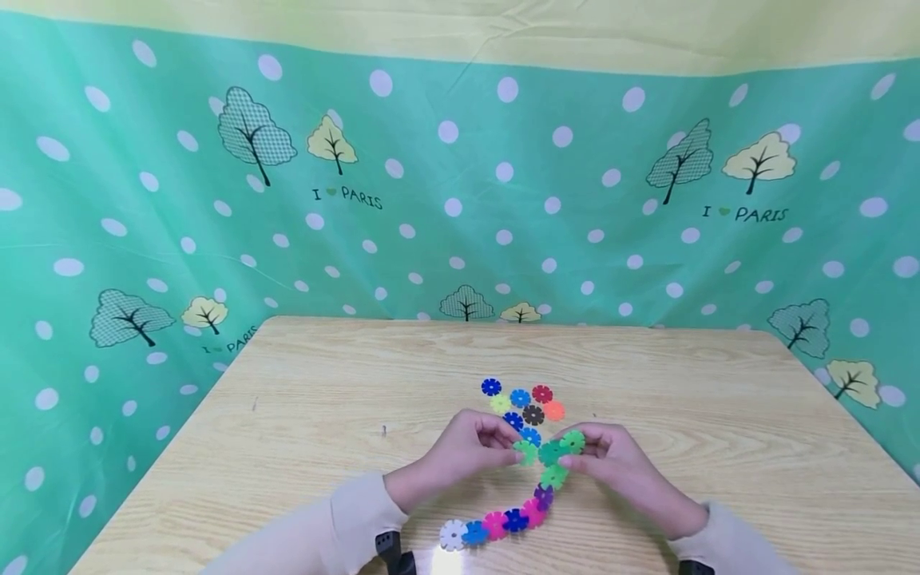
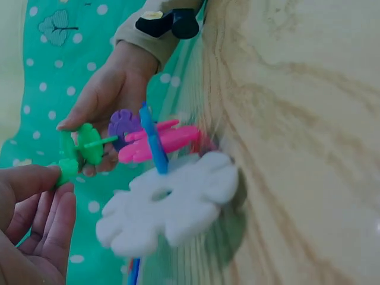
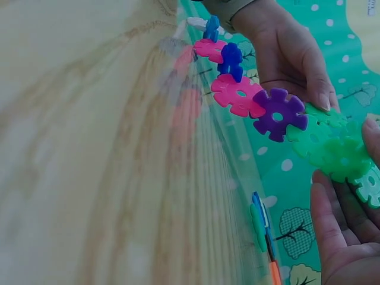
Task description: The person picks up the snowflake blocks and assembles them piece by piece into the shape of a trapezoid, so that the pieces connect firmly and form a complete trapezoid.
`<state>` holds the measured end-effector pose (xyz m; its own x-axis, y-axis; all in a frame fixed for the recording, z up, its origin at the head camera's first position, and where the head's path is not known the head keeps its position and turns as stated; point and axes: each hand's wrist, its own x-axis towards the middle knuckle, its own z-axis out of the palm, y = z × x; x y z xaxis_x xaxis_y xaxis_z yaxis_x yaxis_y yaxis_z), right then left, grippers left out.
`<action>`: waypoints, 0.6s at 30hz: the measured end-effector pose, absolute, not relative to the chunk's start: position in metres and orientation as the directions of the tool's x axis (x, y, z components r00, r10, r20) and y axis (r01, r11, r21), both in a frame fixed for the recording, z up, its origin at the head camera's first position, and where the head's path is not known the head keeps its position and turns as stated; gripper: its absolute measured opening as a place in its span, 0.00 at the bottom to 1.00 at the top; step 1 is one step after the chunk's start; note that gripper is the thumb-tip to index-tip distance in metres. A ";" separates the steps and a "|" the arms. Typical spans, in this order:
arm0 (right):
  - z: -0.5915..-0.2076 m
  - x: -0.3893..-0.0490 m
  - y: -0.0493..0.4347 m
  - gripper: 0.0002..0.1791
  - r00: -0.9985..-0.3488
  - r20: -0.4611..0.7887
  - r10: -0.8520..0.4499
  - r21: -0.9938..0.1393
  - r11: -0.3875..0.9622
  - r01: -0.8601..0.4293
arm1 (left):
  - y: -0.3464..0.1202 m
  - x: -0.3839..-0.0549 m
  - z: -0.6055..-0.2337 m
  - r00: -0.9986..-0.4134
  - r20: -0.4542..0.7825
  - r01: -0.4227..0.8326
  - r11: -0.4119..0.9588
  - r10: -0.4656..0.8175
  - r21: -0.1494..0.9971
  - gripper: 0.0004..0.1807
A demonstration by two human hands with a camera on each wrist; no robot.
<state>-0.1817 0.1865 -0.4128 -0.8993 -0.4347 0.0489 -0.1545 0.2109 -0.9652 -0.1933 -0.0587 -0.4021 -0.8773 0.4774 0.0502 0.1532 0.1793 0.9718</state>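
Observation:
My left hand (image 1: 469, 449) pinches a light green notched snowflake disc (image 1: 526, 453) between thumb and fingers. My right hand (image 1: 620, 463) grips a chain of interlocked discs by its green end, around a dark green disc (image 1: 550, 454). Another light green disc (image 1: 573, 442) sticks out beside it. The left hand's disc is close to the dark green one. From there the chain runs through a light green disc (image 1: 554, 477), a purple disc (image 3: 277, 116), then pink and blue ones, down to a white disc (image 2: 166, 202) near the table's front. Fingers partly hide the green discs.
Loose discs lie on the wooden table (image 1: 323, 383) just beyond the hands, among them a red disc (image 1: 542, 394), an orange disc (image 1: 554, 410) and a brown disc (image 1: 533, 414). A green dotted curtain (image 1: 402, 184) hangs behind the table and along its sides.

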 end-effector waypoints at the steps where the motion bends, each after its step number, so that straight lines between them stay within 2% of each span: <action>1: -0.413 -0.182 0.186 0.17 -0.900 0.048 -0.432 -0.965 0.213 -0.154 | -0.058 -0.193 -0.402 -0.878 0.052 0.155 0.181 0.476 0.971 0.07; 18: -0.412 -0.185 0.179 0.19 -0.920 0.004 -0.393 -0.975 0.205 -0.092 | -0.053 -0.190 -0.400 -0.898 0.067 0.154 0.167 0.434 0.974 0.07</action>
